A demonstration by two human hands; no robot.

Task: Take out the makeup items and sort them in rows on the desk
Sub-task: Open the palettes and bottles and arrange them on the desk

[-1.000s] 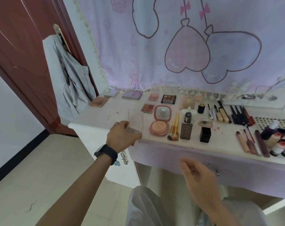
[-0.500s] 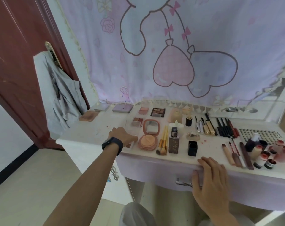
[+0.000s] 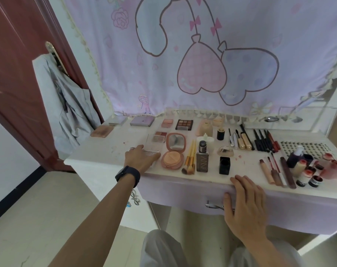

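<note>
Makeup lies in rows on the white desk (image 3: 98, 151). My left hand (image 3: 141, 158) rests flat on a small clear-lidded palette (image 3: 154, 145) at the left end of the front row, fingers fairly straight. Beside it sit a pink mirror compact (image 3: 174, 151), gold brushes (image 3: 189, 160), a brown foundation bottle (image 3: 202, 159) and a black cap (image 3: 224, 165). My right hand (image 3: 246, 205) presses open against the lilac drawer front (image 3: 175, 191), thumb near the metal handle (image 3: 212, 206). Eyeshadow palettes (image 3: 184, 124) line the back, with black pencils (image 3: 264, 140), lip tubes (image 3: 275, 171) and small bottles (image 3: 306, 175) to the right.
A lilac cartoon curtain (image 3: 202, 54) hangs behind the desk. A red-brown door (image 3: 19, 74) stands at the left, with a grey garment (image 3: 71, 105) on its handle. A studded mat (image 3: 306, 149) lies at the right rear. My knees (image 3: 163, 249) are under the desk.
My left hand brought the clear-lidded palette down from the air onto the desk left of the compact. My right hand rose from below and pressed against the drawer front. The view tilted up.
</note>
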